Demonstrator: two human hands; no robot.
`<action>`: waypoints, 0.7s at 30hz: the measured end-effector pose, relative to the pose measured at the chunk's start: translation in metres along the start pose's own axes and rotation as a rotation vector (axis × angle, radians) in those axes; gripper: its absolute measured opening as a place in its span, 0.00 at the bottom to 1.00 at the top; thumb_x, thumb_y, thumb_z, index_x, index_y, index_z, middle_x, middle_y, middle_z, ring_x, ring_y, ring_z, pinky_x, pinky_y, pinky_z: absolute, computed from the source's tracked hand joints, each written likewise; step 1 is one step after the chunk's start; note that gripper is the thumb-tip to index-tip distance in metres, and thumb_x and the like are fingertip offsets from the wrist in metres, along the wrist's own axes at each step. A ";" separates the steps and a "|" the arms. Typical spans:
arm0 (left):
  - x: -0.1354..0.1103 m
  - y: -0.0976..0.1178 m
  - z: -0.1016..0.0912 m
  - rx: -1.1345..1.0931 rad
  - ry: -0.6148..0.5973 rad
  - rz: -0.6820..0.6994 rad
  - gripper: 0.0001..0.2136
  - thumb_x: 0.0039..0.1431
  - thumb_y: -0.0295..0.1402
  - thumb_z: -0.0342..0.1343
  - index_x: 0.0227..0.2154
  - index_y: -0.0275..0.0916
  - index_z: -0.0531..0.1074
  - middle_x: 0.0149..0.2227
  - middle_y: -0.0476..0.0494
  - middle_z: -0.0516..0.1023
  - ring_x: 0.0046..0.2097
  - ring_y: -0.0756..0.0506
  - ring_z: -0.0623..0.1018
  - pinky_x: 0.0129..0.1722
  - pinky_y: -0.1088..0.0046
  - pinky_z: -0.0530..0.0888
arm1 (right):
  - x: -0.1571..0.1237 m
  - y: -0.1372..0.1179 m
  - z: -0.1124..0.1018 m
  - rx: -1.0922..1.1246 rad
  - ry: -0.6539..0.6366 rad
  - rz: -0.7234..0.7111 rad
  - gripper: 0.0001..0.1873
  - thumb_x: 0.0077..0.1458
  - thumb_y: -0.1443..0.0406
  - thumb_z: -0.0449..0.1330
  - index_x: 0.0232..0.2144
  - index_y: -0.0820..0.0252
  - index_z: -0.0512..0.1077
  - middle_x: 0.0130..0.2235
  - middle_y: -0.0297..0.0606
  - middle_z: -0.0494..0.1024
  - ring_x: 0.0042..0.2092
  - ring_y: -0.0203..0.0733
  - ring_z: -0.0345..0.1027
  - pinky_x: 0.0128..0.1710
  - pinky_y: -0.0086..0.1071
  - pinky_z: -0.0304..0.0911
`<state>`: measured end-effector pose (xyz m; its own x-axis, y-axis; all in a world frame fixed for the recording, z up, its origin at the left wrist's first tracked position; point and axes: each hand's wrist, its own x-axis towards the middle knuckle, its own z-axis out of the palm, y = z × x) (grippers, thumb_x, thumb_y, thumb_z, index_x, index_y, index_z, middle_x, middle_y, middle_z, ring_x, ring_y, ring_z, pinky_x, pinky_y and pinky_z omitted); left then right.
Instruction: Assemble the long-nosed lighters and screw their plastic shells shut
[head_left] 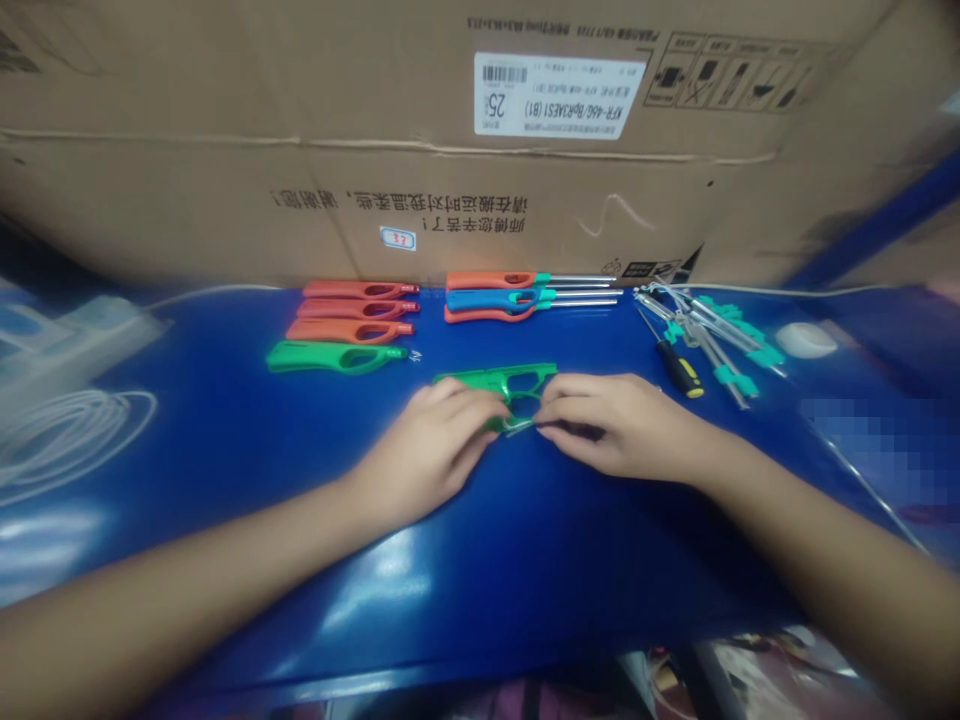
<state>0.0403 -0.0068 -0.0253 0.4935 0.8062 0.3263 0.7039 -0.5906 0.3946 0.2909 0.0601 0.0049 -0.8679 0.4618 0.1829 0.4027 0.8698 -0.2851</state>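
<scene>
Both my hands rest on a blue table top (225, 440) around a green plastic lighter shell (499, 381). My left hand (431, 445) lies over the shell's near left part with its fingers curled on it. From the right, my right hand (619, 425) pinches the same piece, fingers pressed together by a small metal part I cannot make out. Further back lie three orange handle shells (352, 310) and a green one (334, 356). Three assembled long-nozzle lighters (517, 297), orange and blue, lie side by side behind the hands.
A large cardboard box (480, 140) walls off the back of the table. A pile of metal nozzle rods with teal ends (712, 335) and a black-and-yellow screwdriver (679, 368) lie at the right, next to a white round object (805, 340). Coiled white cable (67, 425) sits at left.
</scene>
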 end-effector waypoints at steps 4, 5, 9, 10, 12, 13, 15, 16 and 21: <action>0.000 -0.003 0.003 -0.060 0.027 -0.004 0.11 0.68 0.31 0.54 0.51 0.40 0.70 0.47 0.40 0.79 0.49 0.41 0.76 0.51 0.59 0.73 | 0.002 0.000 0.002 -0.032 0.044 0.011 0.13 0.65 0.63 0.55 0.49 0.56 0.76 0.46 0.40 0.79 0.43 0.41 0.75 0.39 0.31 0.66; 0.000 -0.003 0.003 -0.063 0.034 0.001 0.11 0.68 0.31 0.54 0.51 0.39 0.70 0.47 0.40 0.79 0.49 0.41 0.76 0.50 0.59 0.74 | 0.002 0.000 0.003 -0.049 0.051 0.009 0.14 0.65 0.63 0.55 0.49 0.56 0.75 0.46 0.41 0.79 0.44 0.41 0.74 0.39 0.31 0.66; -0.001 -0.004 0.004 -0.047 0.059 0.027 0.10 0.69 0.32 0.54 0.51 0.39 0.70 0.47 0.41 0.80 0.48 0.42 0.78 0.49 0.62 0.76 | 0.003 -0.001 0.006 -0.109 0.049 0.002 0.14 0.65 0.63 0.55 0.49 0.57 0.76 0.45 0.41 0.79 0.44 0.43 0.74 0.37 0.31 0.65; -0.002 -0.004 0.004 -0.031 0.065 0.035 0.10 0.69 0.32 0.54 0.50 0.39 0.71 0.46 0.42 0.80 0.48 0.42 0.79 0.49 0.62 0.76 | 0.003 -0.001 0.006 -0.117 0.049 -0.001 0.14 0.66 0.63 0.55 0.49 0.57 0.76 0.45 0.41 0.79 0.44 0.43 0.74 0.37 0.32 0.65; -0.003 -0.005 0.004 0.022 0.079 0.065 0.10 0.69 0.33 0.54 0.50 0.39 0.72 0.46 0.42 0.81 0.47 0.42 0.79 0.49 0.62 0.76 | 0.003 0.000 0.006 -0.126 0.056 -0.002 0.14 0.66 0.63 0.55 0.49 0.57 0.76 0.46 0.40 0.79 0.45 0.43 0.74 0.37 0.32 0.65; -0.003 -0.006 0.004 0.056 0.087 0.088 0.10 0.69 0.33 0.54 0.50 0.39 0.72 0.45 0.42 0.81 0.47 0.42 0.80 0.49 0.62 0.77 | 0.003 0.000 0.005 -0.129 0.063 0.001 0.13 0.66 0.63 0.55 0.48 0.57 0.76 0.46 0.40 0.79 0.45 0.43 0.74 0.37 0.32 0.65; -0.003 -0.007 0.003 0.129 0.096 0.141 0.11 0.69 0.33 0.54 0.51 0.39 0.73 0.45 0.41 0.81 0.46 0.42 0.80 0.47 0.62 0.77 | 0.002 0.000 0.004 -0.137 0.076 0.012 0.13 0.66 0.63 0.55 0.48 0.57 0.76 0.46 0.40 0.79 0.44 0.42 0.74 0.37 0.32 0.65; -0.003 -0.007 0.002 0.160 0.093 0.163 0.11 0.69 0.33 0.53 0.51 0.39 0.73 0.45 0.40 0.81 0.46 0.41 0.80 0.46 0.61 0.78 | 0.002 0.000 0.003 -0.143 0.084 0.018 0.13 0.66 0.63 0.55 0.48 0.57 0.76 0.45 0.40 0.79 0.44 0.42 0.74 0.37 0.32 0.65; -0.004 -0.006 0.001 0.221 0.073 0.184 0.12 0.69 0.32 0.53 0.51 0.36 0.74 0.44 0.37 0.81 0.45 0.40 0.81 0.45 0.59 0.79 | 0.000 0.010 -0.010 -0.203 0.150 0.079 0.14 0.65 0.63 0.54 0.48 0.56 0.77 0.46 0.40 0.79 0.44 0.43 0.75 0.39 0.33 0.67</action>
<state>0.0344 -0.0059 -0.0295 0.5903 0.6770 0.4395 0.7042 -0.6981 0.1294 0.2985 0.0706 0.0116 -0.7848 0.5373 0.3088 0.5308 0.8400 -0.1126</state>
